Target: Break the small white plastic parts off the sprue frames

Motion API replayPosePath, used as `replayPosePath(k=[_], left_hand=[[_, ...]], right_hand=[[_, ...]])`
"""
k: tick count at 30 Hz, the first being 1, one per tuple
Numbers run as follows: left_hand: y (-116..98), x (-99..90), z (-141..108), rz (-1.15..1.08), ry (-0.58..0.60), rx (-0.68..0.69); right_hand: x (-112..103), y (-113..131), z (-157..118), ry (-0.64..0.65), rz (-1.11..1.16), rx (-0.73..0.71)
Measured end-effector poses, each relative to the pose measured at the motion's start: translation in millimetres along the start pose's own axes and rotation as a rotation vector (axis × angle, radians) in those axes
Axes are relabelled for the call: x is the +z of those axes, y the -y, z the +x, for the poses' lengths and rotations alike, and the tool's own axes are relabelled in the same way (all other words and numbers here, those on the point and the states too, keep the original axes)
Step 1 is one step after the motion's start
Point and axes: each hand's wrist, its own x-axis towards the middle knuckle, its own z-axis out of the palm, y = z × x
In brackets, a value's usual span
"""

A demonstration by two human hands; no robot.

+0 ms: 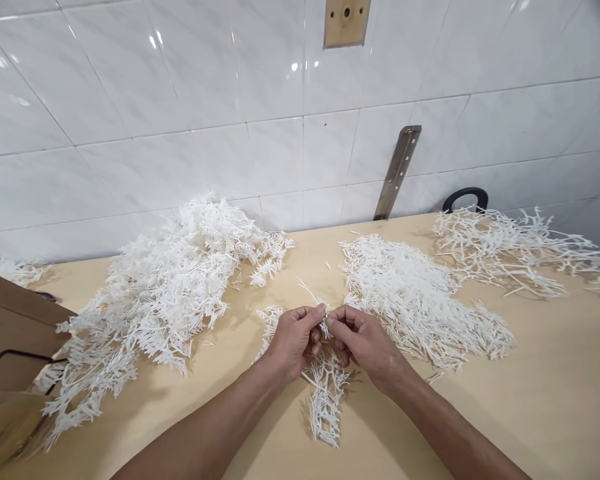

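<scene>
My left hand (296, 339) and my right hand (360, 340) meet over the middle of the table, fingertips pinched close together. Both hold a small white branched plastic piece (307, 290), whose thin end sticks up beyond the fingertips. Under and in front of my hands lies a small group of white branched pieces (326, 407). A few more (270, 320) show just left of my left hand. To the right is a flat pile of thin white pieces (405, 293); a tall, fluffy white pile (170, 287) spreads out on the left.
Looser white branches (510, 250) lie at the back right, by a black curved handle (465, 193). A metal strip (398, 173) leans on the tiled wall behind the table (545, 393). A brown box (17, 327) stands at the left edge.
</scene>
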Motion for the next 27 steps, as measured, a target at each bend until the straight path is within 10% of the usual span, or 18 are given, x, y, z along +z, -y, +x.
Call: replayPosePath(k=[23, 27], left_hand=[[13, -2.1, 2, 0.488, -0.130, 0.406], [13, 0.4, -4, 0.490, -0.144, 0.536]], right_hand=[[1, 6, -5, -0.222, -0.599, -0.229], [-1, 5, -1, -0.172, -0.542, -0.056]])
